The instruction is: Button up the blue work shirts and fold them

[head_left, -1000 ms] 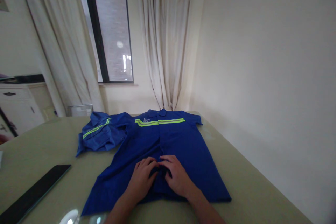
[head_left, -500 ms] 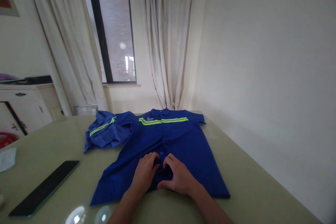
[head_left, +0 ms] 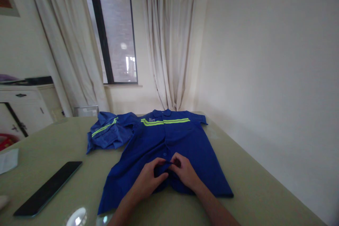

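Note:
A blue short-sleeved work shirt point(head_left: 190, 148) with yellow-green stripes across the chest lies spread on the table, its collar at the far end. At the lower part of its front opening, my left hand point(head_left: 150, 178) holds the edge of the cloth between thumb and fingers. My right hand point(head_left: 184, 171) pinches the same edge just to the right, thumb and forefinger together. A round button point(head_left: 165, 154) shows just beyond my fingertips. Whatever lies between the fingertips themselves is hidden.
A crumpled blue striped garment point(head_left: 108, 136) lies against the shirt's left sleeve. A long dark flat object point(head_left: 50, 187) rests on the table point(head_left: 254, 190) at left, near a white paper point(head_left: 9, 160). The wall point(head_left: 278, 77) runs along the right.
Both hands have closed on the shirt's front edge and lifted it a little. The shirt's lower left corner has shifted toward the right and nearer to me.

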Demonstrator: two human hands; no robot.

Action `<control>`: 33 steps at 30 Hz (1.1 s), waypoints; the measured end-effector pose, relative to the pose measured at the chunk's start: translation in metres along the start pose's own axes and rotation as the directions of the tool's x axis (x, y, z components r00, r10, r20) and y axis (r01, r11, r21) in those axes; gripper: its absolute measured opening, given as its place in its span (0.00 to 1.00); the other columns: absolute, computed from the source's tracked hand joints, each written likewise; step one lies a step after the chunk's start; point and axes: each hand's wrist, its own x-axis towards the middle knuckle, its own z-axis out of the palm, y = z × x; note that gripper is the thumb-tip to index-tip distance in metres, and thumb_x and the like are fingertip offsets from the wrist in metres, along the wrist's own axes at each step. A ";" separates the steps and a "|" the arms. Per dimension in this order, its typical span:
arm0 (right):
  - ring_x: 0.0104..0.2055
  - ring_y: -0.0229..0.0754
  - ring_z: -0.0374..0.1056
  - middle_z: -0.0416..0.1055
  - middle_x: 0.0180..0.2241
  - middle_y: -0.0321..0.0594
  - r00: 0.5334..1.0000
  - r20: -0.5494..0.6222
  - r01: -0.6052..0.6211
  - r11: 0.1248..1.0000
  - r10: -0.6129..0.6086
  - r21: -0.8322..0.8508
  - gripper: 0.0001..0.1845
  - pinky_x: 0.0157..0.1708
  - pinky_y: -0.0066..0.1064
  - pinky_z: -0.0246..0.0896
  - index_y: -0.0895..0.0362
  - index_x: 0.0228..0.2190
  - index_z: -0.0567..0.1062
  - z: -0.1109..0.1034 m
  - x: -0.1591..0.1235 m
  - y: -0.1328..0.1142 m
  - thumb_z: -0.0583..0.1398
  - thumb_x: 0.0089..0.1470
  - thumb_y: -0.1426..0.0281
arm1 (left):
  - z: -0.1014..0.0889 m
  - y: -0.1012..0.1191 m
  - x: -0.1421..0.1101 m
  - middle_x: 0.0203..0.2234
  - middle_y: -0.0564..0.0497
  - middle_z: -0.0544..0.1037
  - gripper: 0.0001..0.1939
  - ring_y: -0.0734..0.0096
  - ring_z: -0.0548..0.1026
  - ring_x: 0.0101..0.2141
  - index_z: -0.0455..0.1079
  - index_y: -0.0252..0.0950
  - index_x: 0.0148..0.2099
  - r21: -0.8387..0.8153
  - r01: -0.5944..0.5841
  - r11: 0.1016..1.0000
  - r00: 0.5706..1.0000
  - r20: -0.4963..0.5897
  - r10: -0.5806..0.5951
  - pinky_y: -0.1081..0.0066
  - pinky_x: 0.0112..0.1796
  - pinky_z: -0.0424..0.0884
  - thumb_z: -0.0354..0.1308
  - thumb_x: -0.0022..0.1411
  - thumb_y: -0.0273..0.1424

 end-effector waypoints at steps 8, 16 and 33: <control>0.34 0.42 0.67 0.74 0.32 0.36 0.996 0.087 0.004 0.999 -0.008 0.048 0.19 0.36 0.32 0.62 0.53 0.43 0.80 -0.004 0.000 -0.001 0.65 0.55 0.55 | 0.007 0.004 0.005 0.36 0.51 0.83 0.07 0.63 0.79 0.40 0.77 0.41 0.39 -0.034 -0.071 0.997 0.977 -0.205 0.063 0.67 0.44 0.72 0.57 0.62 0.30; 0.32 0.40 0.65 0.71 0.29 0.35 0.999 0.006 0.049 0.998 -0.049 -0.029 0.14 0.34 0.31 0.59 0.55 0.35 0.81 -0.002 0.000 0.000 0.66 0.54 0.58 | 0.007 -0.003 0.009 0.34 0.50 0.83 0.07 0.61 0.79 0.38 0.78 0.39 0.37 -0.125 -0.005 0.992 0.965 -0.261 -0.028 0.66 0.42 0.72 0.61 0.59 0.33; 0.38 0.44 0.69 0.72 0.35 0.41 0.980 -0.142 0.094 0.951 -0.141 -0.296 0.11 0.40 0.33 0.63 0.54 0.38 0.80 0.005 -0.006 -0.005 0.58 0.62 0.65 | 0.018 0.012 0.003 0.33 0.53 0.84 0.07 0.63 0.79 0.37 0.79 0.41 0.37 -0.152 0.002 0.988 1.000 -0.020 -0.005 0.69 0.42 0.71 0.59 0.60 0.32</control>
